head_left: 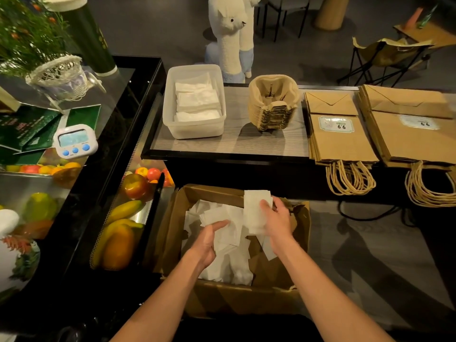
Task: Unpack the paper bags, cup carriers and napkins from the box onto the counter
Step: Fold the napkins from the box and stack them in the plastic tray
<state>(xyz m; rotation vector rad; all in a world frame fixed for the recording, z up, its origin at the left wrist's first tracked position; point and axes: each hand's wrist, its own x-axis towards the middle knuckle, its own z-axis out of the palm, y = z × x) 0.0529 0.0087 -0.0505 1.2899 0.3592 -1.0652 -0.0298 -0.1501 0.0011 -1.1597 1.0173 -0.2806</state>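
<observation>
Up on the desk [246, 144] we count two stacks of paper bags [343, 141], one stack of cup carriers [271, 104] and one tub [170, 107] of napkins [197, 102]. Over the box [234, 297], our right hand [276, 218] pinches a napkin bundle [255, 211], and our left hand [209, 240] lays straight fingers [220, 223] on the loose napkins [222, 257] inside. One timer [74, 140] and fruit [134, 186] sit left.

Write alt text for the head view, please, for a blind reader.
A person's right hand holds a napkin stack over an open cardboard box of loose napkins; the left hand touches them. Behind, the counter holds a napkin tub, cup carriers and paper bags.
</observation>
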